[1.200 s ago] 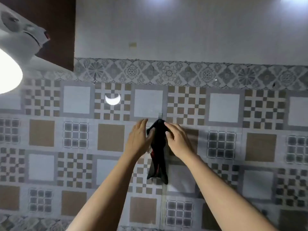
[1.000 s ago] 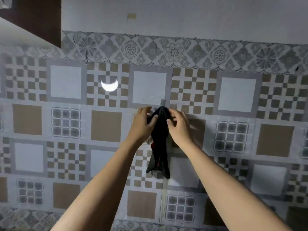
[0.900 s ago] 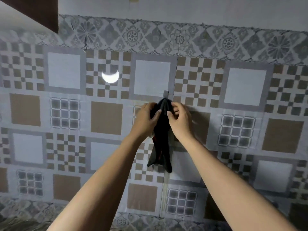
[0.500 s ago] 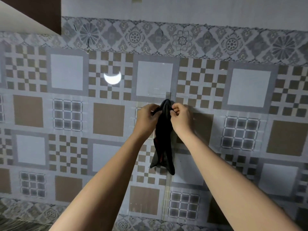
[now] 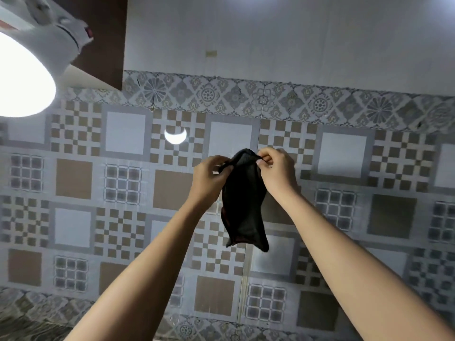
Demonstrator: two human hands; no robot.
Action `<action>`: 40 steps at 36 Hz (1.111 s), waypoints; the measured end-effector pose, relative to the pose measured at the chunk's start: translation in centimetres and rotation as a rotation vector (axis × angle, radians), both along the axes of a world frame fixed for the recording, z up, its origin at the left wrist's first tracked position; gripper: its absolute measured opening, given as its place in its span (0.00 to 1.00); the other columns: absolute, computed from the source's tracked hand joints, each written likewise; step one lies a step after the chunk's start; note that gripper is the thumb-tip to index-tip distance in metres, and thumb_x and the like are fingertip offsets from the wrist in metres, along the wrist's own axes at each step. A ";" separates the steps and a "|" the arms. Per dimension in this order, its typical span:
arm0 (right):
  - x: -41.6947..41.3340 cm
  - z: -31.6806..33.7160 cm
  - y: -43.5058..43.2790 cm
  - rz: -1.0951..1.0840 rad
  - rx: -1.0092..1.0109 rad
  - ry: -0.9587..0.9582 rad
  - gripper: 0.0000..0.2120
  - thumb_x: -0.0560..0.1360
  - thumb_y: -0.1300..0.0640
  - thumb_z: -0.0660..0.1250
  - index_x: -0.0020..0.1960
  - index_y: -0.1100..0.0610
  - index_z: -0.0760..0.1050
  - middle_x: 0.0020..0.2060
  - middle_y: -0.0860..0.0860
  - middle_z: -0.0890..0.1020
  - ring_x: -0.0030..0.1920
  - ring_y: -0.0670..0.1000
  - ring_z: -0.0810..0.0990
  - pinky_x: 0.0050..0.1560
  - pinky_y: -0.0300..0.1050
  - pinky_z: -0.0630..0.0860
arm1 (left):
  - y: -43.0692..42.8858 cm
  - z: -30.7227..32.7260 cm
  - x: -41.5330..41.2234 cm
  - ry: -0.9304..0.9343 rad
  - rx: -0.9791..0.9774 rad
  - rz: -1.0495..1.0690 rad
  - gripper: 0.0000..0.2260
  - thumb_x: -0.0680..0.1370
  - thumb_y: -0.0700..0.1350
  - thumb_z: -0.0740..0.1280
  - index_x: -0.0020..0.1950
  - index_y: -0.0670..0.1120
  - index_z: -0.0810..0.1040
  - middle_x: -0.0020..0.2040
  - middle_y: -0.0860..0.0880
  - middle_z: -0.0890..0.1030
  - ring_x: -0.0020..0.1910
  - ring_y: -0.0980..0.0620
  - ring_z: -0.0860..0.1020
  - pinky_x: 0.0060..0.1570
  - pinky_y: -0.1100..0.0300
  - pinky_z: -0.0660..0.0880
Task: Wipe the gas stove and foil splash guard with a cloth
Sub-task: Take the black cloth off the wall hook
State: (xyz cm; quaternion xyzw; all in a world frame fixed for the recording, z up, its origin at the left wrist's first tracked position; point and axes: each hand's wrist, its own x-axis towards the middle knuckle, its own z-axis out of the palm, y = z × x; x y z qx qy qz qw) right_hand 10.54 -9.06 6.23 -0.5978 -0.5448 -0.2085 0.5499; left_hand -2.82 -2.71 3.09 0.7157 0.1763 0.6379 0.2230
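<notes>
A black cloth (image 5: 242, 207) with a thin red edge hangs in front of the patterned tile wall. My left hand (image 5: 209, 177) pinches its upper left edge. My right hand (image 5: 277, 171) pinches its upper right edge, and the top is spread a little between them. The cloth's lower end dangles free. The gas stove and the foil splash guard are not in view.
A bright lamp (image 5: 22, 77) with a white housing fills the upper left corner. A dark brown cabinet (image 5: 108, 40) sits beside it. The tiled wall (image 5: 344, 156) carries a floral border strip, with plain grey wall above. A lamp reflection (image 5: 175, 137) glints on the tiles.
Both hands have lifted the cloth away from the small wall hook and pulled its top edge apart. The view has tilted upward, bringing the lamp back in.
</notes>
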 end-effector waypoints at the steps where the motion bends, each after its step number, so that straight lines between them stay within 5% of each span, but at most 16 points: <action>1: -0.3 -0.1 -1.0 0.001 -0.015 -0.012 0.07 0.75 0.66 0.63 0.50 0.62 0.78 0.48 0.56 0.76 0.44 0.48 0.73 0.46 0.34 0.66 | -0.9 -0.3 -0.5 -0.010 -0.007 -0.013 0.06 0.76 0.37 0.66 0.51 0.39 0.80 0.43 0.48 0.80 0.41 0.60 0.77 0.39 0.75 0.73; 4: -1.3 -0.7 -4.1 -0.003 -0.059 -0.041 0.07 0.74 0.68 0.63 0.50 0.63 0.78 0.48 0.57 0.76 0.43 0.49 0.72 0.44 0.31 0.65 | -4.0 -2.0 -1.6 -0.045 -0.050 -0.045 0.06 0.76 0.36 0.65 0.51 0.38 0.79 0.42 0.50 0.79 0.40 0.62 0.76 0.39 0.77 0.72; 9: -2.8 -2.8 -8.5 -0.033 -0.156 -0.074 0.09 0.74 0.69 0.62 0.49 0.62 0.79 0.51 0.58 0.77 0.45 0.53 0.76 0.49 0.38 0.71 | -8.5 -6.7 -2.2 -0.020 -0.188 -0.170 0.04 0.78 0.39 0.65 0.50 0.40 0.78 0.45 0.47 0.79 0.44 0.55 0.77 0.42 0.75 0.72; 13: -3.8 -4.5 -12.0 -0.037 -0.253 -0.061 0.08 0.74 0.68 0.61 0.49 0.63 0.78 0.48 0.58 0.82 0.46 0.54 0.77 0.48 0.41 0.72 | -12.5 -11.0 -2.0 -0.004 -0.309 -0.312 0.06 0.79 0.44 0.63 0.55 0.46 0.74 0.48 0.51 0.79 0.49 0.56 0.78 0.46 0.69 0.73; 19: -5.2 -7.4 -16.0 -0.055 -0.343 -0.073 0.07 0.75 0.68 0.62 0.49 0.62 0.78 0.47 0.57 0.82 0.45 0.52 0.76 0.48 0.41 0.72 | -17.1 -16.3 -1.5 0.058 -0.456 -0.549 0.13 0.79 0.43 0.63 0.63 0.42 0.70 0.52 0.46 0.80 0.49 0.53 0.81 0.49 0.59 0.79; 24: -5.4 -8.6 -18.7 -0.075 -0.339 -0.021 0.07 0.75 0.67 0.63 0.49 0.60 0.78 0.47 0.56 0.82 0.44 0.50 0.76 0.46 0.39 0.70 | -19.1 -16.5 -2.5 -0.024 -0.458 -0.559 0.10 0.77 0.42 0.66 0.58 0.46 0.72 0.51 0.47 0.80 0.46 0.58 0.80 0.46 0.63 0.77; 28: -5.7 -8.7 -20.4 -0.095 -0.321 0.019 0.07 0.75 0.66 0.63 0.49 0.60 0.78 0.47 0.55 0.82 0.44 0.49 0.75 0.45 0.37 0.68 | -20.0 -16.3 -3.7 -0.004 -0.433 -0.576 0.23 0.70 0.49 0.73 0.62 0.51 0.69 0.60 0.46 0.78 0.58 0.50 0.78 0.57 0.53 0.76; 35: -6.6 -8.3 -22.6 -0.142 -0.309 0.080 0.07 0.74 0.65 0.63 0.50 0.61 0.78 0.46 0.55 0.80 0.43 0.50 0.75 0.42 0.39 0.69 | -23.3 -19.1 -4.4 0.219 -0.310 -0.564 0.44 0.69 0.38 0.74 0.73 0.61 0.50 0.63 0.61 0.66 0.60 0.66 0.70 0.57 0.69 0.73; 40: -7.0 -8.1 -23.8 -0.179 -0.314 0.128 0.07 0.73 0.66 0.62 0.48 0.61 0.77 0.42 0.54 0.78 0.41 0.51 0.75 0.36 0.39 0.69 | -24.9 -19.8 -4.7 0.141 -0.279 -0.461 0.35 0.77 0.33 0.63 0.68 0.68 0.52 0.57 0.60 0.74 0.58 0.62 0.75 0.60 0.63 0.74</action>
